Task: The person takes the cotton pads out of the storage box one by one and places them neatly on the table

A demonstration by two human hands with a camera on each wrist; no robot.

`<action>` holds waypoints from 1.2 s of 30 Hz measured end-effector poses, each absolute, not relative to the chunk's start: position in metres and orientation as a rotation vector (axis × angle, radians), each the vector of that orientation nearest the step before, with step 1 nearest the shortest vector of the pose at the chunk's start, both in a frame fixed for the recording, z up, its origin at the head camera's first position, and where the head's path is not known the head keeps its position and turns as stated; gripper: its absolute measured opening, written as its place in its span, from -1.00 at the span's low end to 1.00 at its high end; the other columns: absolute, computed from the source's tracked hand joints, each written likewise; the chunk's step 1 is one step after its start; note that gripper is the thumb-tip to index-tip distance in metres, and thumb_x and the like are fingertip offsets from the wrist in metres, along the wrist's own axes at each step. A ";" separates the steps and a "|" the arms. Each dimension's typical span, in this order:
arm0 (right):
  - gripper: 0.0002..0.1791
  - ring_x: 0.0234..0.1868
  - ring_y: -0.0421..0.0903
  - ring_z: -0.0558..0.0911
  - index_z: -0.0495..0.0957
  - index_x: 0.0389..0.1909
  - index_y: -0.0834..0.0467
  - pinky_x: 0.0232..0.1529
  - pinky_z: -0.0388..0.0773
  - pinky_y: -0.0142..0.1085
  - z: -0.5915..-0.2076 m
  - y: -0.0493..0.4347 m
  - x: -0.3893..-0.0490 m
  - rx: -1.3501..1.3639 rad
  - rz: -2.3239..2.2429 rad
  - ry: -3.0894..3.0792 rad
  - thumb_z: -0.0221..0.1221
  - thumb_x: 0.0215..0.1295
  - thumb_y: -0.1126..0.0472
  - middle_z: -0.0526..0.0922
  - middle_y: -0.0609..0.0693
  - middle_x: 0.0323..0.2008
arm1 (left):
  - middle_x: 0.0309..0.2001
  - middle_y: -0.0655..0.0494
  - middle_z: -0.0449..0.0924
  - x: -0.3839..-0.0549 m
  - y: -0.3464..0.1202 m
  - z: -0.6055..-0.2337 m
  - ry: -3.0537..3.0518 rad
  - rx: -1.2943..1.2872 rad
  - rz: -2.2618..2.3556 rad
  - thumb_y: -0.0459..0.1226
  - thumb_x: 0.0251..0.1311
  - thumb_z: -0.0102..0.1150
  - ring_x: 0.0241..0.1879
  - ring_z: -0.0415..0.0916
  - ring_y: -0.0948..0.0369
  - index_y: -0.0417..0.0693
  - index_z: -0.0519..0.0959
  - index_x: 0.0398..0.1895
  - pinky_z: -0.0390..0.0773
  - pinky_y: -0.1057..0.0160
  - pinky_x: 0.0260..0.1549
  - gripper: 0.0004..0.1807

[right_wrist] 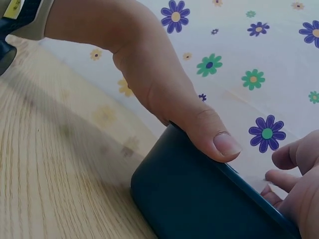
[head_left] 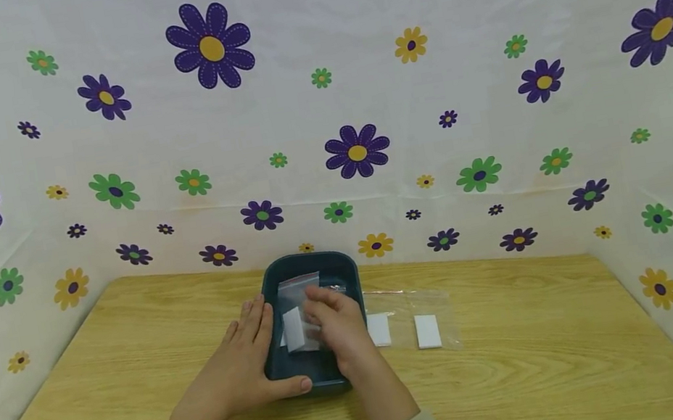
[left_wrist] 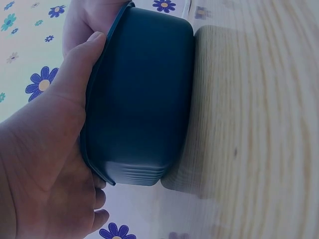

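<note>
A dark teal plastic basin (head_left: 320, 389) stands on the wooden table. My left hand (head_left: 239, 372) rests against its left side, fingers straight along the rim and thumb on the near rim. The left wrist view shows that thumb (left_wrist: 94, 42) on the basin's edge. My right hand (head_left: 342, 326) reaches inside over a clear zip bag (head_left: 299, 291) and a white rectangular piece (head_left: 294, 329). Its fingers are loosely bent; the right wrist view shows nothing between the visible fingers (right_wrist: 286, 155). The basin wall hides any contact below.
Right of the basin, clear zip bags lie flat on the table (head_left: 531, 355), with a white piece (head_left: 379, 330) and another white piece (head_left: 427, 331). A flower-printed white cloth (head_left: 295, 114) closes off the back and sides.
</note>
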State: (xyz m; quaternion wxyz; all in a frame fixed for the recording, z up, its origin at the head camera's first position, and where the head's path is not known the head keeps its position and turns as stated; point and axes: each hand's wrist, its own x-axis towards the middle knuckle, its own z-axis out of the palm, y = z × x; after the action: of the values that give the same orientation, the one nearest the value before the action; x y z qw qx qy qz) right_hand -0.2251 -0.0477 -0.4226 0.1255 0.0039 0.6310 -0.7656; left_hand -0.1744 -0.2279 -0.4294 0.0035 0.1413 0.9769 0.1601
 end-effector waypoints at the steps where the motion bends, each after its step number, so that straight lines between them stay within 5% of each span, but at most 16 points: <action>1: -0.58 -0.07 -0.09 0.64 0.53 0.24 0.19 -0.05 0.67 -0.23 -0.422 -0.047 -0.224 0.005 -2.239 1.854 0.16 0.40 0.20 0.62 0.13 0.05 | 0.60 -0.22 -0.23 -0.175 -0.228 -0.430 3.063 0.444 0.500 0.61 -0.16 0.04 0.58 -0.28 -0.16 -0.32 -0.08 0.57 -0.06 -0.25 0.46 0.48; 6: -0.56 -0.07 -0.05 0.65 0.48 0.29 0.11 -0.08 0.70 -0.21 -0.418 -0.046 -0.222 -0.038 -2.291 1.913 0.17 0.40 0.25 0.59 0.12 0.02 | 0.60 -0.23 -0.24 -0.175 -0.227 -0.430 3.069 0.445 0.495 0.59 -0.15 0.08 0.57 -0.27 -0.18 -0.33 -0.07 0.56 -0.05 -0.25 0.46 0.47; 19: -0.12 -0.11 -0.14 0.66 0.03 0.57 0.05 -0.09 0.65 -0.28 -0.404 -0.021 -0.223 0.019 -2.306 1.896 0.25 0.31 0.32 0.72 0.01 -0.04 | 0.60 -0.21 -0.23 -0.176 -0.229 -0.429 3.077 0.429 0.481 0.63 -0.20 0.04 0.57 -0.26 -0.17 -0.31 -0.04 0.56 -0.05 -0.25 0.46 0.50; 29: -0.50 0.01 -0.15 0.67 0.49 0.31 0.13 -0.04 0.67 -0.31 -0.401 0.002 -0.226 0.062 -2.308 1.794 0.20 0.35 0.32 0.69 0.03 0.09 | 0.59 -0.26 -0.19 -0.174 -0.229 -0.424 3.083 0.443 0.478 0.64 -0.19 0.00 0.56 -0.22 -0.21 -0.34 -0.02 0.55 -0.02 -0.27 0.44 0.50; 36: -0.53 -0.10 -0.15 0.67 0.50 0.29 0.14 -0.09 0.68 -0.31 -0.399 0.024 -0.222 0.048 -2.348 1.799 0.18 0.37 0.36 0.66 0.08 0.03 | 0.59 -0.26 -0.22 -0.174 -0.227 -0.425 3.066 0.452 0.479 0.66 -0.20 -0.02 0.56 -0.24 -0.22 -0.35 -0.04 0.55 -0.03 -0.27 0.45 0.51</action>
State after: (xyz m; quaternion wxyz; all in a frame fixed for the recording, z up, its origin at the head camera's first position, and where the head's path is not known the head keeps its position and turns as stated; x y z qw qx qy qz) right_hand -0.2225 0.0242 -0.3992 0.0914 0.0162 0.6055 -0.7904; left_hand -0.1745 -0.2269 -0.4248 0.0027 0.1441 0.9777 0.1526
